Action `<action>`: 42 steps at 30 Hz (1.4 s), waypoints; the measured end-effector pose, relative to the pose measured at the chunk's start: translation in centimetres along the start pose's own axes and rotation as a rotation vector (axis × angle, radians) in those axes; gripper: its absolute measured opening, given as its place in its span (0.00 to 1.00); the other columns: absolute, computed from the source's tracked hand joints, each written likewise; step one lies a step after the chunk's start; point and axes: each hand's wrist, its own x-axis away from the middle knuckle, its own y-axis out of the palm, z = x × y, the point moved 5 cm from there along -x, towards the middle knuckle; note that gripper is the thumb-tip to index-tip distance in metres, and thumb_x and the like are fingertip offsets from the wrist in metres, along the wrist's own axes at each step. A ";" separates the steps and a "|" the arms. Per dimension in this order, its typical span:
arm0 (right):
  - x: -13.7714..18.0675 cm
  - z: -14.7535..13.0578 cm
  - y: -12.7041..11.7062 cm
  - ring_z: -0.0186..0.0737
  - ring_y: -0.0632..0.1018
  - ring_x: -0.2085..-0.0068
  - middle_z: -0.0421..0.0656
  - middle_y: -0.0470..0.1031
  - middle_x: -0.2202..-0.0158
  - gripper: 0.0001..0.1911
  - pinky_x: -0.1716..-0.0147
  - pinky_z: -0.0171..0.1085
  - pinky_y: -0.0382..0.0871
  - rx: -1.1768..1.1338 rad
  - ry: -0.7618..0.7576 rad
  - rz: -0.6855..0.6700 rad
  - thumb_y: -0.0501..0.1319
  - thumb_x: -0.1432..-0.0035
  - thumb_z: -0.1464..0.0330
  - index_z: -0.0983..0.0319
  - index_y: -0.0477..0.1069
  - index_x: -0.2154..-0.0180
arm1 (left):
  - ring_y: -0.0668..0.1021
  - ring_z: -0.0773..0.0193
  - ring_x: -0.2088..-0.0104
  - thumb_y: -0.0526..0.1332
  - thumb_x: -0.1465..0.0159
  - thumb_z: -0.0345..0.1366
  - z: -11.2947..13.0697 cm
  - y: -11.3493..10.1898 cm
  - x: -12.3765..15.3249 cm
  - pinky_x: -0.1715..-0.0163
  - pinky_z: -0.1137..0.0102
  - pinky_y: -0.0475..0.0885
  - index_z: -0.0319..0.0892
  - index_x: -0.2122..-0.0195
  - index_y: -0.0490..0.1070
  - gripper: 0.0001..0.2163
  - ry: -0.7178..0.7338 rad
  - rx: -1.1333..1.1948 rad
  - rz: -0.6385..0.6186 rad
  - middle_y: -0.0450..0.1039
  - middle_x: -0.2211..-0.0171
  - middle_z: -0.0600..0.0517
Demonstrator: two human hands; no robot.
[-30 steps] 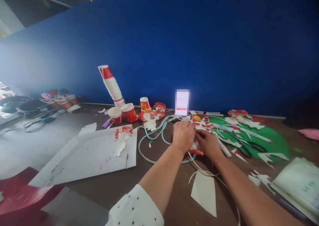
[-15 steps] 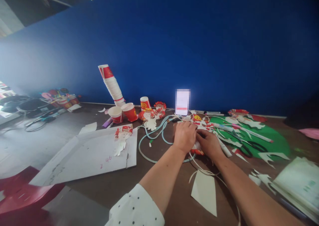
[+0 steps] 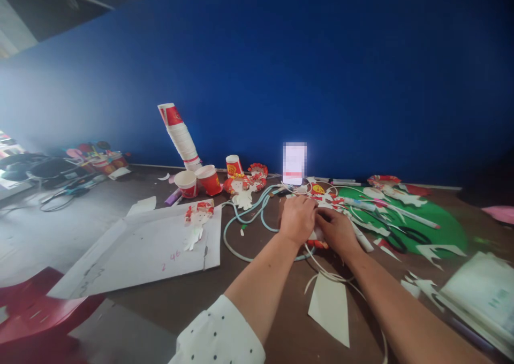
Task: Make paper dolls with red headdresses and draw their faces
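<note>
My left hand and my right hand meet over the table, fingers bent and pressed together. Between and below them shows part of a red-and-white paper cup cutout, gripped by both hands; most of it is hidden behind the fingers. Just beyond lie more red-and-white paper strips. White and pale blue cables loop around and under my hands. A paper cup doll with curled red edges lies to the left, and another doll rests on a white board.
Paper cups and a tall leaning cup stack stand at the back left. A lit phone leans on the blue partition. Right are scissors on a green sheet, markers and scraps; a paper piece lies in front.
</note>
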 end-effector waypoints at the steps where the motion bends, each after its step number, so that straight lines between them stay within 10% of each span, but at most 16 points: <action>1: 0.0 0.0 0.0 0.45 0.78 0.64 0.46 0.81 0.66 0.20 0.60 0.41 0.69 -0.008 0.003 -0.002 0.55 0.51 0.58 0.61 0.79 0.63 | 0.75 0.57 0.59 0.57 0.35 0.33 0.0 0.0 0.0 0.56 0.63 0.69 0.41 0.61 0.74 0.07 0.000 0.002 0.002 0.76 0.62 0.48; 42: -0.1 -0.1 -0.5 0.46 0.79 0.62 0.45 0.81 0.65 0.19 0.58 0.42 0.71 -0.032 0.008 0.033 0.55 0.51 0.62 0.60 0.80 0.62 | 0.74 0.56 0.60 0.55 0.33 0.36 0.1 -0.3 0.0 0.57 0.62 0.66 0.42 0.64 0.74 0.09 0.059 -0.079 -0.010 0.75 0.64 0.48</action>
